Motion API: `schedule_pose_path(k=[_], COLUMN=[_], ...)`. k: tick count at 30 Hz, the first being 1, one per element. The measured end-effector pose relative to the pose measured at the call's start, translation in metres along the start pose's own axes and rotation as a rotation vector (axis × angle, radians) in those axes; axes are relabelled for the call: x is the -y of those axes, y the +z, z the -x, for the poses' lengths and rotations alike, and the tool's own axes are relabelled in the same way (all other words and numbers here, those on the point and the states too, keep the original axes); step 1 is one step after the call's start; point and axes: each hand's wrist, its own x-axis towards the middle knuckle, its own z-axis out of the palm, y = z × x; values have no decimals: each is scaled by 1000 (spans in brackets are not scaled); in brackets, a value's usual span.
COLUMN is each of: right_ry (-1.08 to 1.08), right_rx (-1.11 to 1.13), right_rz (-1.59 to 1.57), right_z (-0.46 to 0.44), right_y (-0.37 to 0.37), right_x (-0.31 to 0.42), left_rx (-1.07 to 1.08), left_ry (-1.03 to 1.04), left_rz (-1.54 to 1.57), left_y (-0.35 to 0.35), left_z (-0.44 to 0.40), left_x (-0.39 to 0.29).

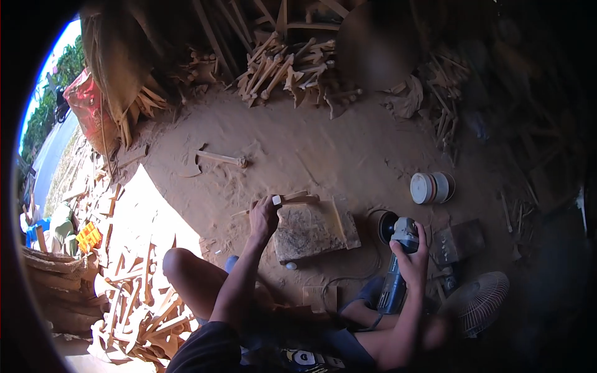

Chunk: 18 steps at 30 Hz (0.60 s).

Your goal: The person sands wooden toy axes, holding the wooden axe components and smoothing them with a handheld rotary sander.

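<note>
My left hand (pixel 264 217) is closed around a slim wooden piece (pixel 300 199), whose pale square end shows beside the fingers. The piece lies over the back edge of a rough, dusty block (pixel 305 239). A thin light stick (pixel 337 217) rests across the right part of that block. To the right of it, my right hand (pixel 411 256) grips a blue and grey angle grinder (pixel 393 283) by its body, the head pointing up and away from me. Its dark round disc (pixel 387 227) faces left, apart from the wooden piece. A cable trails from the grinder's lower end.
A white tub (pixel 429 188) stands at the right, with a dark box-like block (pixel 460 241) and a fan (pixel 482 301) nearer me. Piles of carved wooden pieces lie at the back (pixel 289 68) and lower left (pixel 146 311). One axe-shaped piece (pixel 217 159) lies on the dusty ground.
</note>
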Motion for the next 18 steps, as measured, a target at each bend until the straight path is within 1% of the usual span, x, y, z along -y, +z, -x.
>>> schedule_pose_path(k=[2,3,6,7,10,11,13,15,18], right_ry=[-27,-48,-84,-96,-123,-128,-190,-222,-213], right_rx=[-9,-14,-35,-38,-54,-60,-86,-96,-77], right_rz=[21,51,66,63,71,78,69,86,115], right_z=[0,0,1,2,2,2,0,1,0], right_y=[-3,-5,-8,-8,-9,-9,-6,-4,2], right_x=[-1,-4,-10,-12,-14,-14,-17,-17,-8], left_rx=[-127,-146,-8,-26,-94,-161,43,221,533], left_ry=[143,250,223,288,246,304,149,44,-124], left_rz=[-108,-121,-172,-204,-152,-156,-17,172,302], left_y=[-20,-41,-73,-78,-92,-94,-108,-116,-66], left_z=[-22,-33,-61,-69,-89,-97,-110,-109,-92], left_x=[1,-9,-22,-22,-23,-16,-26,-44,-34])
